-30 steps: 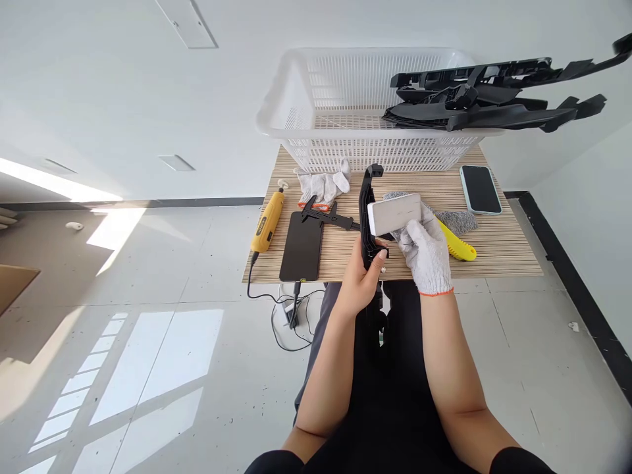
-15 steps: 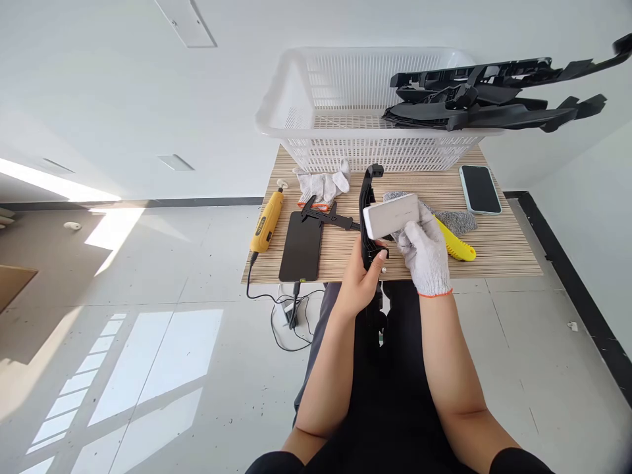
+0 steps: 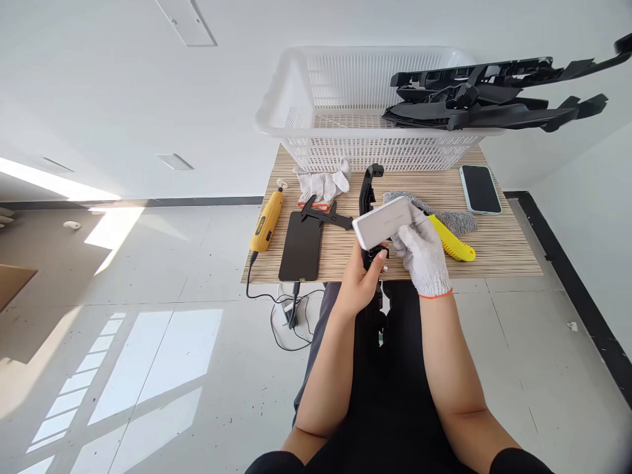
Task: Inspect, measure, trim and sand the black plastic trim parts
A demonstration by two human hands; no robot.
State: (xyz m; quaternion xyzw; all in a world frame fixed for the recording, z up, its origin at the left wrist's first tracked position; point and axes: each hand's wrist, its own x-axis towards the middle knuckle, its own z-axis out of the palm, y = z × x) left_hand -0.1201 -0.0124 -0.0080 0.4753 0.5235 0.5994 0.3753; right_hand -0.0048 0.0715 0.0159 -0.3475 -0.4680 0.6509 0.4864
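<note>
My bare left hand (image 3: 362, 280) is wrapped round a long black plastic trim part (image 3: 367, 195), which stands upright over the table's front edge, its lower end down by my lap. My right hand (image 3: 422, 253), in a white knit glove with an orange cuff, grips a flat white rectangular block (image 3: 382, 222) with faint grey marks. The block overlaps the middle of the trim part from my viewpoint; whether they touch I cannot tell. Behind the gloved hand lie a yellow-handled tool (image 3: 453, 240) and a grey cloth (image 3: 457, 222). A black caliper (image 3: 326, 215) is to the left.
On the wood-grain table (image 3: 503, 253) lie a yellow rotary tool (image 3: 268, 220) with a cord, a black tablet (image 3: 300, 247), a white glove (image 3: 320, 186) and a phone (image 3: 480, 189). A white plastic basket (image 3: 289, 131) at the back holds several black trim parts (image 3: 474, 115).
My gloved right hand has moved the white block slightly left and tilted it more, across the black trim part. My left hand and the trim part stay in place.
</note>
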